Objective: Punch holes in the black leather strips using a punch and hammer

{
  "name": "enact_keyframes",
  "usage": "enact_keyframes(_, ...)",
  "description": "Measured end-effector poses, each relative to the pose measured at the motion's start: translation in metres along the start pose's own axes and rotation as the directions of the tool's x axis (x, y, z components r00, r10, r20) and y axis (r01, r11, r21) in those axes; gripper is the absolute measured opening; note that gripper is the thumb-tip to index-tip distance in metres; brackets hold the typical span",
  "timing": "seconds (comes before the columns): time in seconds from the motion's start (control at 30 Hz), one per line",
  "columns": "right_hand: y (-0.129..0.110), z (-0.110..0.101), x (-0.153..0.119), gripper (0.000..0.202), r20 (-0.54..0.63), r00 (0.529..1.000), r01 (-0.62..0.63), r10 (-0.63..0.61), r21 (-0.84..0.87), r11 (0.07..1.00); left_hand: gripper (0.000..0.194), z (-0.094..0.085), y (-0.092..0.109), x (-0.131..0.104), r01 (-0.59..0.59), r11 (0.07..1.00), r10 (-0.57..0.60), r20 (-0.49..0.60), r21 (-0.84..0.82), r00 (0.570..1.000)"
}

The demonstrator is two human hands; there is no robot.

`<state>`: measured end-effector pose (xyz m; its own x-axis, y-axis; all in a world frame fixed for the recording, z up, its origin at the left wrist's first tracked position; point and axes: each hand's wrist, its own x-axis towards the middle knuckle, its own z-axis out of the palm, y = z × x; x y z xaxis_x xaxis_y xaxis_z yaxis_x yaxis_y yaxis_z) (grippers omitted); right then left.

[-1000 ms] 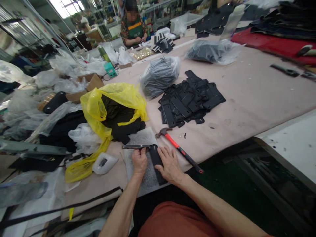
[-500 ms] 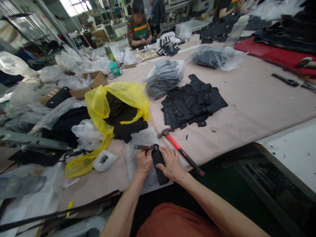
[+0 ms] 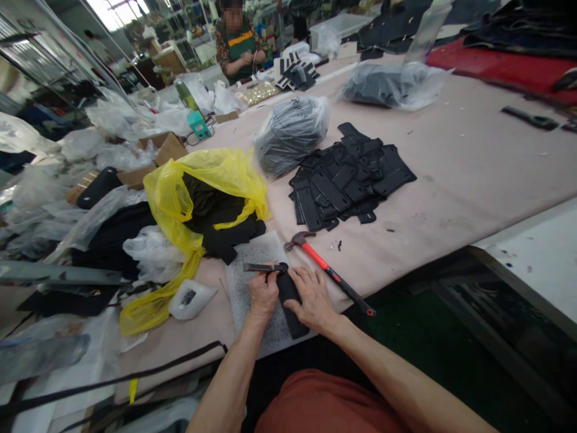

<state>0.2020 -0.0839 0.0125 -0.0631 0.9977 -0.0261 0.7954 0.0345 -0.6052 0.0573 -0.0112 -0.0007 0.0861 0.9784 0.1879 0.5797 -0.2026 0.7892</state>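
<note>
My left hand [image 3: 264, 294] is closed around a narrow dark metal hand tool [image 3: 260, 268], which lies level with one end at the top of a black strip-like piece [image 3: 292, 310]. My right hand [image 3: 313, 297] holds that piece down from the right, thumb on its face and fingers along its upper edge. Under both is a speckled grey board [image 3: 246, 288] at the table's front edge. A claw hammer [image 3: 322, 261] with a red and black handle lies just right of my right hand, touched by neither hand.
Behind the hammer is a heap of black cut pieces [image 3: 345, 180]. A yellow plastic bag [image 3: 157, 180] with dark material sits left, near a grey bundle in clear plastic [image 3: 293, 132]. Across the table [image 3: 451, 174], a co-worker [image 3: 238, 45] handles something small.
The camera view has shifted slightly, so the background sits a little higher and further left. Both hands, the metal tool and the black piece keep nearly the same places.
</note>
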Motion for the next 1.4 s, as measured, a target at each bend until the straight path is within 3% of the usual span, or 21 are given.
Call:
enact_keyframes(0.3, 0.002, 0.0, 0.0, 0.07, -0.001, 1.0, -0.011, 0.011, 0.04, 0.999, 0.023, 0.004, 0.004, 0.001, -0.133, 0.974, 0.133, 0.014, 0.182, 0.991)
enact_keyframes(0.67, -0.001, -0.005, 0.001, 0.071, 0.013, 1.0, -0.022, 0.021, 0.033, 0.999, 0.024, -0.009, -0.002, 0.015, -0.315, 0.926, 0.263, 0.239, 0.211, 0.935)
enact_keyframes(0.9, -0.002, -0.005, 0.0, 0.07, 0.01, 1.0, -0.018, 0.018, 0.017, 1.0, 0.022, -0.018, 0.001, 0.015, -0.15, 0.985, 0.137, 0.148, 0.081, 0.98)
enact_keyframes(1.17, -0.003, 0.0, -0.002, 0.066, -0.009, 1.0, -0.014, 0.014, 0.001, 1.0, 0.023, -0.023, 0.003, -0.005, 0.003, 1.0, -0.002, -0.064, 0.018, 0.998)
enact_keyframes(1.4, -0.01, -0.013, 0.017, 0.03, -0.131, 0.991, 0.007, -0.01, -0.018, 1.0, 0.021, -0.025, 0.001, -0.015, 0.003, 1.0, -0.006, -0.095, -0.029, 0.996)
